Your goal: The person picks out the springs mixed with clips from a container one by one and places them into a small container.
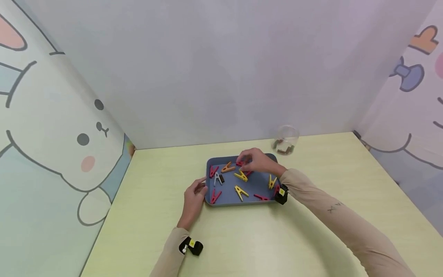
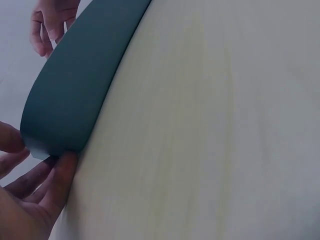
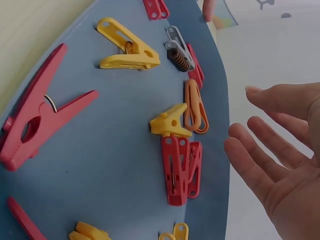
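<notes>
A blue-grey tray [image 1: 256, 190] lies on the table with red, yellow, orange and grey plastic spring clips in it. My left hand [image 1: 194, 196] holds its left side, fingertips against the outside corner in the left wrist view. Above the far part of the tray hovers my right hand [image 3: 285, 145], its fingers spread and nothing between them. Nearest to it are a red clip [image 3: 175, 170], a yellow clip [image 3: 170, 121] and an orange clip [image 3: 195, 107]. Beside the grey clip [image 3: 177, 40] sits a small brown ribbed piece [image 3: 178, 59].
Behind the tray's right corner stands a clear round container [image 1: 287, 140] with small dark pieces in it. A pale wall [image 1: 207, 77] closes off the back of the table [image 1: 162, 173]. Cartoon-printed panels [image 1: 69, 127] flank both sides.
</notes>
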Demonstrator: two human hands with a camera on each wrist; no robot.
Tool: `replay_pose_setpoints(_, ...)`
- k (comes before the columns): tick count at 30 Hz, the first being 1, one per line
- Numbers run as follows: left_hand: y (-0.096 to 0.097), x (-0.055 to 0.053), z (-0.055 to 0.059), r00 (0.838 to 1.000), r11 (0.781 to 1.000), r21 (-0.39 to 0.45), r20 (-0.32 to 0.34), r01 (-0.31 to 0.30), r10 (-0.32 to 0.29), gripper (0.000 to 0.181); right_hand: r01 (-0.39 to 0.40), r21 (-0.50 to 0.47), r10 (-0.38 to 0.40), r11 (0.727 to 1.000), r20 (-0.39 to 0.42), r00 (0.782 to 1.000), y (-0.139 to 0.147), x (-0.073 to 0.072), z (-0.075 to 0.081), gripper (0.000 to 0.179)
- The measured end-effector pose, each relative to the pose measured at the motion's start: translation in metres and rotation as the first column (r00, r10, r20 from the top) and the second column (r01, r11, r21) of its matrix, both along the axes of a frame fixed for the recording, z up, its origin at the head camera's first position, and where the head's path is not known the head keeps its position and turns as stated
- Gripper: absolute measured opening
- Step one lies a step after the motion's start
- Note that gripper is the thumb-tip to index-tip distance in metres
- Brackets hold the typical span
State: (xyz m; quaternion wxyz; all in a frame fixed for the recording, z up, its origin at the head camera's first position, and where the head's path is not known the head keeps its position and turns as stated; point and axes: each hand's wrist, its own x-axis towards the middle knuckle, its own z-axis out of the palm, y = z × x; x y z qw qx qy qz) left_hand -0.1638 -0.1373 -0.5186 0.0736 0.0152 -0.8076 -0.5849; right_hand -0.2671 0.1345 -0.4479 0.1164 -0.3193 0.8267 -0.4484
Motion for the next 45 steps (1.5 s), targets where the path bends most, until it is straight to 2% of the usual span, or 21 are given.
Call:
replay_pose_setpoints(10,0.002,0.001,0.001,1.0,1.0,-0.012,-0.003,-0.011,0.011,0.032,-0.049,0.009,0.049,0.999,0.003,0.999,-0.014,0.0,-0.001,0.024)
replay_pose_setpoints(16,0.001,0.001,0.004,1.0,0.999,-0.041,-0.015,-0.012,0.012,0.032,-0.075,0.037,0.074,0.996,0.037,0.997,-0.024,-0.001,0.0,0.025)
replay_pose_setpoints(26,0.0,0.001,0.006,1.0,0.999,-0.041,-0.012,-0.005,0.004,0.031,-0.115,0.074,0.111,0.991,0.047,0.993,-0.04,-0.009,-0.011,0.025)
replay_pose_setpoints(29,0.003,0.009,0.023,1.0,0.999,-0.039,-0.01,0.013,-0.014,0.032,-0.145,0.096,0.142,0.985,0.036,0.989,-0.045,-0.009,-0.013,0.025)
replay_pose_setpoints(30,0.003,0.01,0.024,0.999,0.999,-0.042,-0.024,0.026,-0.027,0.033,-0.156,0.105,0.153,0.982,0.033,0.988,-0.047,-0.009,-0.013,0.025)
replay_pose_setpoints(33,0.006,0.017,0.043,0.999,0.998,-0.03,-0.003,0.049,-0.049,0.033,-0.177,0.152,0.177,0.973,0.014,0.984,-0.053,-0.008,-0.01,0.025)
replay_pose_setpoints(36,0.004,0.016,0.042,0.999,0.999,-0.019,-0.018,0.051,-0.051,0.033,-0.189,0.192,0.194,0.963,-0.008,0.981,-0.059,-0.008,-0.009,0.026)
replay_pose_setpoints(37,0.005,0.017,0.046,0.999,0.999,-0.009,-0.01,0.045,-0.046,0.033,-0.188,0.201,0.195,0.961,-0.016,0.981,-0.061,-0.008,-0.01,0.026)
replay_pose_setpoints(41,0.003,0.009,0.027,0.999,0.999,-0.014,-0.016,0.035,-0.035,0.033,-0.19,0.197,0.2,0.962,-0.033,0.979,-0.066,-0.01,-0.015,0.026)
replay_pose_setpoints(45,0.001,0.002,0.009,1.0,0.999,-0.032,0.007,0.01,-0.009,0.033,-0.185,0.213,0.201,0.959,-0.053,0.978,-0.072,-0.009,-0.017,0.025)
